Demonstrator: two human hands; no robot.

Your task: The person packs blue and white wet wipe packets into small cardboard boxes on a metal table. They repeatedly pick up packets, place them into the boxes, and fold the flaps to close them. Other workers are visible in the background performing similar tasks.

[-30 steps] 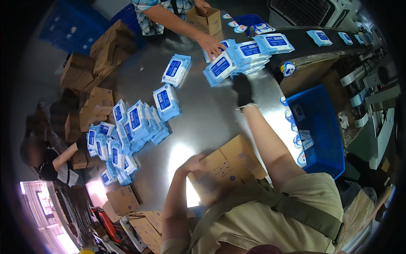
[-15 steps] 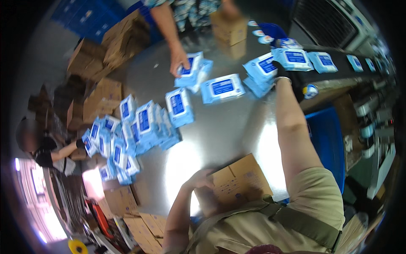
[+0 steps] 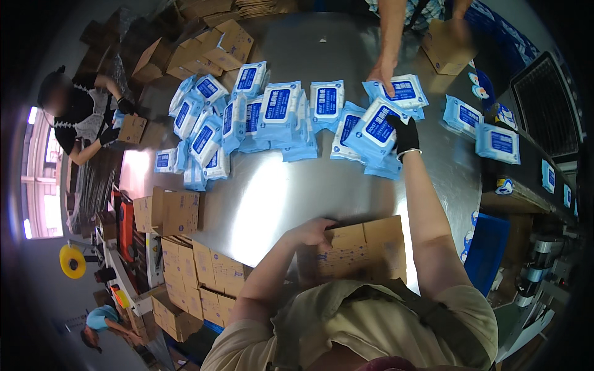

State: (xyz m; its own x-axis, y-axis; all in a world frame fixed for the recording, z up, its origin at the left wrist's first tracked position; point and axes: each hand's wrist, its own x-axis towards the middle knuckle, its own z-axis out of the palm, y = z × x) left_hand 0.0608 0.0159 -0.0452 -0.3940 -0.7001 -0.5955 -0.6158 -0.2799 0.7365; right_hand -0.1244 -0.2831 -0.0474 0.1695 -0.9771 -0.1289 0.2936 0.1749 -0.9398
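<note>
Half a second earlier your right hand (image 3: 406, 135) was at the packets beside the belt (image 3: 526, 170); by this moment it lay farther left, and the leaning packet (image 3: 374, 130) under its black glove overlapped a second packet (image 3: 348, 133) on its left. A gap had appeared between that cluster and the packets at the belt. For the packet handling, I judged this brought the cluster closer to the main pile (image 3: 204, 139), though well apart from your carton (image 3: 362, 247).

Your right fingers curled over the leaning packet's end; with the thumb hidden, I could not tell whether they gripped or merely pressed. Your bare left hand (image 3: 311, 234) had stayed clasped on the carton's left edge, near your body at the near side of the worktop (image 3: 346, 201).

By count, your cluster showed at least three packets. Just behind it, a co-worker's hand (image 3: 385, 77) touched a stack (image 3: 405, 93) of at least two. At least four packets lay on the belt side. One packet (image 3: 327, 102) sat between cluster and pile; the pile showed about a dozen, too overlapped for certainty.
</note>
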